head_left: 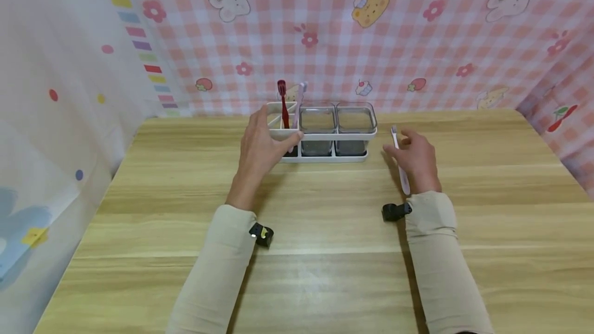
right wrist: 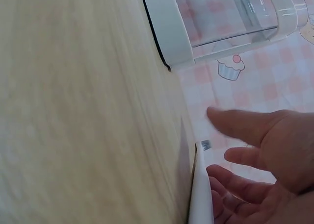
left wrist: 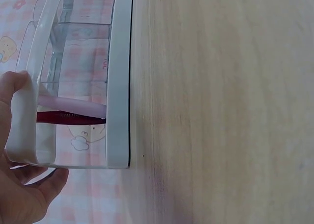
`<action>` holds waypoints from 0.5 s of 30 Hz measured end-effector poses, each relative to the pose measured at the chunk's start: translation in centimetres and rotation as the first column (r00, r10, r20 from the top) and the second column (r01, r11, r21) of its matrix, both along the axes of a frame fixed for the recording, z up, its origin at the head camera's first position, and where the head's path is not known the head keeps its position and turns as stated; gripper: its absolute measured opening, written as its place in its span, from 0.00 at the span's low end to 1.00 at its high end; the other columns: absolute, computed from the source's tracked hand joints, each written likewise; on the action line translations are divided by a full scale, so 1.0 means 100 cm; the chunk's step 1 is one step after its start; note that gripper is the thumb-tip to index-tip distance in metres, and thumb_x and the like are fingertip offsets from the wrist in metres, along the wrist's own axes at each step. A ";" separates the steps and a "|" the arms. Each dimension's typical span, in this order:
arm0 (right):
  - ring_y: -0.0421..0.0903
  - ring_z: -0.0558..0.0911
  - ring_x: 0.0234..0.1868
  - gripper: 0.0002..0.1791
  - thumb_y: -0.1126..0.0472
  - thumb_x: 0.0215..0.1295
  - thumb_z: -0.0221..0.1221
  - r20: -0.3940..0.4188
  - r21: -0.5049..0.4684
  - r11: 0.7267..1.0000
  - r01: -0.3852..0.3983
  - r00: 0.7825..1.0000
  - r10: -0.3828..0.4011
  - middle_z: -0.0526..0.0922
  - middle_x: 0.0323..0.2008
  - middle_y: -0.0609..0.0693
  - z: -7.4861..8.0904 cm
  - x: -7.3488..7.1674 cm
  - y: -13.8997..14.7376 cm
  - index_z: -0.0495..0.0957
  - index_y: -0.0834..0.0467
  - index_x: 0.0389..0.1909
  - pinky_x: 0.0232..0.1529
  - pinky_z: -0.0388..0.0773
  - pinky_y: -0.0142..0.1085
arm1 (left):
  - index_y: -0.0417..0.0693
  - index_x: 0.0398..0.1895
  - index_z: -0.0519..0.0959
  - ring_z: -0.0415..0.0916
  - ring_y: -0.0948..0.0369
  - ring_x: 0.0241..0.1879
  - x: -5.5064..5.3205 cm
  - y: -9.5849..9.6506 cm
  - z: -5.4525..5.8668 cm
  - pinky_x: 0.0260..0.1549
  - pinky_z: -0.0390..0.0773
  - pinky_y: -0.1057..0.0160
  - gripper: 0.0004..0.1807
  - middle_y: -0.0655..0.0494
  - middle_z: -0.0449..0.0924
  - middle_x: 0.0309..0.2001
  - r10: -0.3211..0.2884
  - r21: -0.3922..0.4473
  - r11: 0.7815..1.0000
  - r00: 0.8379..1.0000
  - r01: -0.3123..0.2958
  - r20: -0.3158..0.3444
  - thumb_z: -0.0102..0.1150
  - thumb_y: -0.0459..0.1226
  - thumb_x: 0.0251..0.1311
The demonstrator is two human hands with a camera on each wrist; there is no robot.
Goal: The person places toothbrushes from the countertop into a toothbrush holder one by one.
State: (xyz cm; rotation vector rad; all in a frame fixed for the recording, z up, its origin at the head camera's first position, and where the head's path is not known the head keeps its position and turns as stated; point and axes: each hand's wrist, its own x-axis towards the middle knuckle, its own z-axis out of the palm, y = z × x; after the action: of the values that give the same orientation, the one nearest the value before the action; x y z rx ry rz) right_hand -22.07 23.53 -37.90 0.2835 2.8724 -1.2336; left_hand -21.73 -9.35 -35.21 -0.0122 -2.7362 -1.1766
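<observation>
So there's a loose toothbrush (head_left: 403,177) lying on the table right of the holder, slim and pale with a whitish-lilac handle, bristle end pointing far. The right hand (head_left: 416,159) is right at it, thumb and fingers spread apart, not pinching it. Whether any fingertip touches it, can't tell.

Just left is the white holder (head_left: 334,137), near the far edge, with two clear cups (head_left: 355,117) side by side and a divided section at its left end. A dark red toothbrush (head_left: 284,104) and a pale lilac toothbrush (head_left: 298,104) stand in that section, leaning a bit. The left hand (head_left: 262,143) grips that end, thumb on the near side.

Table (head_left: 315,282) is light wood-grain. Behind it hangs pink checked cloth (head_left: 274,30) with bears, bunnies and cupcakes, plus a whiter patterned cloth (head_left: 37,117) on the left.
</observation>
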 end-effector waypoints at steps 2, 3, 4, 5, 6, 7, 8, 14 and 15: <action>0.64 0.75 0.59 0.38 0.56 0.68 0.64 0.014 0.013 1.000 -0.001 1.000 0.001 0.73 0.63 0.69 0.000 -0.001 0.000 0.63 0.66 0.74 0.55 0.75 0.56 | 0.46 0.81 0.51 0.57 0.46 0.74 0.000 0.000 0.000 0.69 0.61 0.43 0.58 0.44 0.54 0.77 0.003 0.002 1.000 1.000 -0.003 0.002 0.69 0.61 0.55; 0.64 0.75 0.57 0.37 0.57 0.67 0.65 0.021 0.023 1.000 -0.004 1.000 0.004 0.74 0.61 0.69 0.000 -0.001 -0.001 0.64 0.66 0.73 0.54 0.76 0.55 | 0.46 0.81 0.51 0.57 0.46 0.74 0.000 -0.001 0.000 0.69 0.61 0.43 0.58 0.44 0.54 0.77 0.005 0.001 1.000 1.000 -0.005 0.003 0.69 0.61 0.55; 0.63 0.76 0.56 0.37 0.58 0.67 0.65 0.027 0.035 0.999 -0.008 1.000 0.007 0.75 0.60 0.69 0.000 -0.002 0.000 0.65 0.66 0.73 0.53 0.76 0.54 | 0.47 0.81 0.51 0.57 0.46 0.74 0.000 -0.001 0.000 0.69 0.61 0.43 0.58 0.44 0.54 0.78 0.006 0.002 1.000 1.000 -0.006 0.006 0.69 0.61 0.55; 0.63 0.76 0.54 0.36 0.59 0.66 0.65 0.029 0.050 0.999 -0.010 1.000 0.009 0.76 0.59 0.69 0.000 -0.002 -0.001 0.66 0.67 0.72 0.53 0.77 0.54 | 0.47 0.81 0.51 0.56 0.46 0.74 0.000 -0.001 -0.001 0.69 0.61 0.42 0.58 0.44 0.54 0.78 0.007 0.003 1.000 1.000 -0.007 0.007 0.68 0.61 0.55; 0.62 0.77 0.53 0.35 0.60 0.65 0.65 0.029 0.066 0.998 -0.012 1.000 0.010 0.76 0.58 0.69 0.000 -0.002 -0.001 0.68 0.67 0.71 0.52 0.77 0.53 | 0.47 0.81 0.51 0.56 0.46 0.74 0.000 -0.001 -0.001 0.69 0.61 0.42 0.58 0.44 0.54 0.78 0.008 0.004 1.000 1.000 -0.008 0.007 0.68 0.61 0.55; 0.62 0.77 0.52 0.34 0.61 0.65 0.65 0.024 0.085 0.996 -0.014 1.000 0.012 0.77 0.56 0.69 0.000 -0.002 -0.001 0.69 0.68 0.69 0.51 0.77 0.52 | 0.47 0.81 0.51 0.56 0.46 0.74 0.000 -0.001 -0.001 0.69 0.61 0.42 0.58 0.44 0.54 0.78 0.008 0.005 1.000 1.000 -0.008 0.008 0.68 0.61 0.55; 0.62 0.78 0.51 0.33 0.61 0.64 0.65 0.017 0.104 0.994 -0.016 1.000 0.015 0.78 0.55 0.69 0.000 -0.002 0.000 0.70 0.68 0.69 0.50 0.78 0.52 | 0.47 0.81 0.51 0.56 0.46 0.74 -0.001 -0.001 -0.001 0.69 0.61 0.42 0.58 0.44 0.54 0.78 0.007 0.007 1.000 1.000 -0.007 0.007 0.68 0.61 0.55; 0.63 0.79 0.49 0.30 0.62 0.63 0.65 -0.024 0.157 0.988 -0.006 1.000 0.010 0.81 0.50 0.68 -0.002 -0.002 0.003 0.74 0.70 0.64 0.49 0.78 0.52 | 0.47 0.81 0.51 0.56 0.46 0.74 0.000 0.000 0.000 0.69 0.61 0.42 0.58 0.44 0.54 0.78 0.001 0.001 1.000 1.000 -0.001 0.006 0.68 0.61 0.55; 0.63 0.79 0.49 0.30 0.62 0.62 0.65 -0.027 0.159 0.987 -0.002 1.000 0.007 0.82 0.50 0.68 -0.001 -0.001 0.003 0.74 0.69 0.64 0.50 0.77 0.52 | 0.47 0.81 0.51 0.57 0.46 0.74 0.000 0.000 0.000 0.69 0.61 0.42 0.57 0.44 0.54 0.78 0.000 0.001 1.000 1.000 0.000 0.005 0.68 0.61 0.55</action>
State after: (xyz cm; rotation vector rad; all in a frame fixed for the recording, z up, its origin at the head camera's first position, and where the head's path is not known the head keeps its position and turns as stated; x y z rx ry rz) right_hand -22.20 23.85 -38.04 0.2625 2.9983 -1.0160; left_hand -21.77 -9.35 -35.24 -0.0086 -2.7402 -1.1798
